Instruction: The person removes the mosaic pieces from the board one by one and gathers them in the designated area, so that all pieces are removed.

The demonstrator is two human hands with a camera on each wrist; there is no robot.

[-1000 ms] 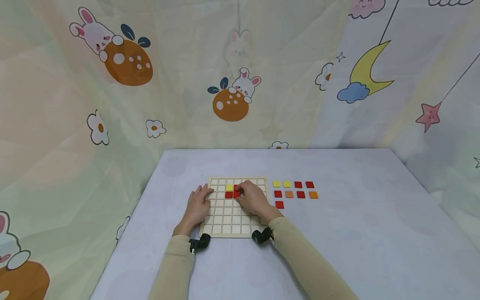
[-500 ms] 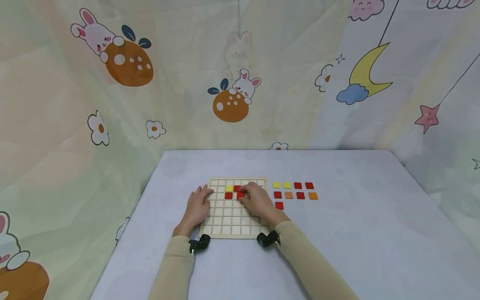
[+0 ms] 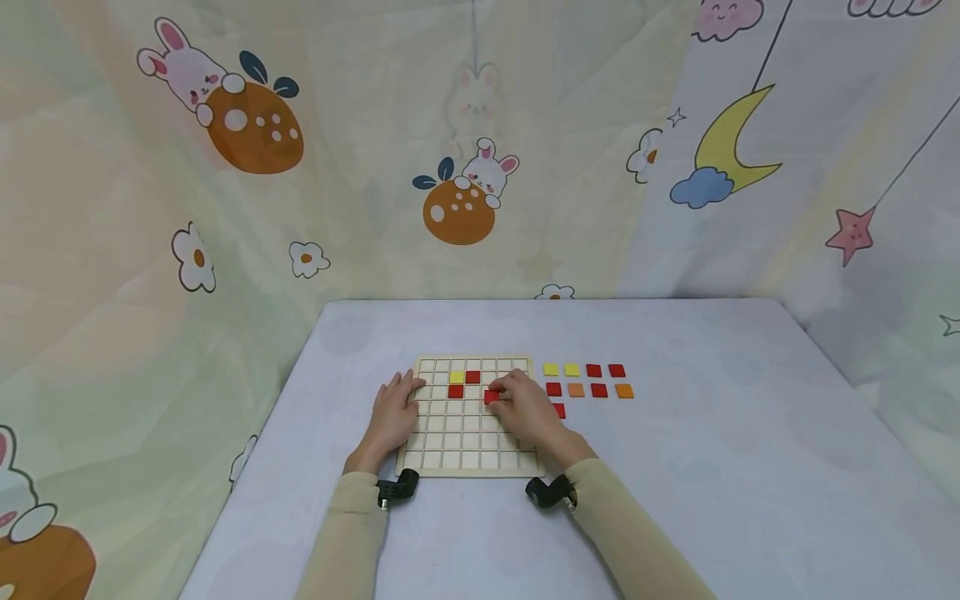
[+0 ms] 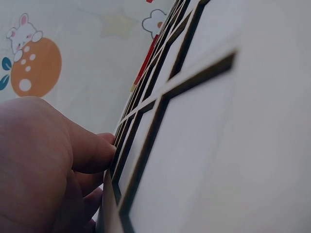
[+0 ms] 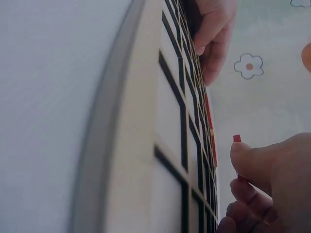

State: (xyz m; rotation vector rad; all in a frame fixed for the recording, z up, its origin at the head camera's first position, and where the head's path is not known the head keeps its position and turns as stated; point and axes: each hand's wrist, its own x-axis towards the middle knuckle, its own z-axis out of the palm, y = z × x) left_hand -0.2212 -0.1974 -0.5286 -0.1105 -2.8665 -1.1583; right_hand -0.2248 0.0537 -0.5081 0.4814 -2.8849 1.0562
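Note:
A pale wooden grid board point(image 3: 452, 440) lies on the table. My left hand point(image 3: 393, 414) rests at its left edge, and the left wrist view has the thumb point(image 4: 90, 150) touching that edge. My right hand point(image 3: 531, 414) pinches a red square tile point(image 3: 491, 397) over the right part of the board. In the right wrist view this tile stands apart from the board surface, between thumb and finger. On the board sit a yellow tile point(image 3: 457, 377), a red tile point(image 3: 472, 377) beside it and another red tile point(image 3: 455, 391) below the yellow one.
Right of the board, loose tiles lie in rows: yellow ones point(image 3: 572, 369), several red ones point(image 3: 593, 370) and orange ones point(image 3: 625, 391). My right hand partly covers the lowest red tile point(image 3: 560, 410). A patterned cloth point(image 3: 360, 183) hangs behind the white table point(image 3: 712, 433).
My right hand has pulled the red tile out of the group of tiles on the board and moved it to the right and slightly nearer. My left hand has stayed in place.

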